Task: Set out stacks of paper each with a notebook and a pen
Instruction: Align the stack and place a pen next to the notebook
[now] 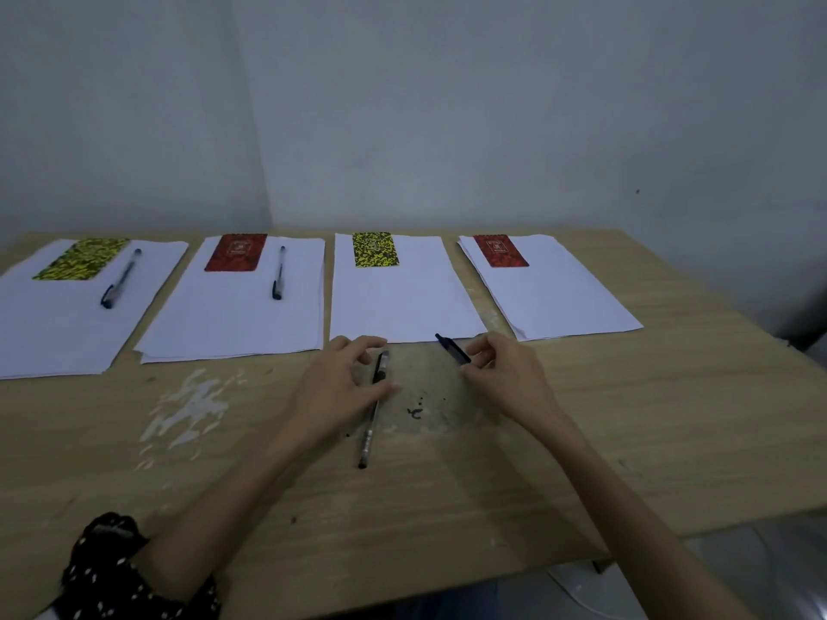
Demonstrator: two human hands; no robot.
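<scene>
Several white paper stacks lie in a row along the table's far side. The leftmost stack (58, 315) carries a yellow notebook (83, 258) and a pen (121, 278). The second stack (237, 306) has a red notebook (236, 252) and a pen (278, 272). The third stack (402, 297) bears only a yellow notebook (375, 249), the fourth (555, 288) only a red notebook (500, 250). My left hand (340, 387) curls over a pen (371, 413) lying on the table. My right hand (505, 373) pinches a dark pen (452, 349) near the third stack's front edge.
The wooden table (626, 440) has worn, stained patches between and left of my hands. A grey wall stands just behind the stacks. The table's right and near edges drop off to the floor.
</scene>
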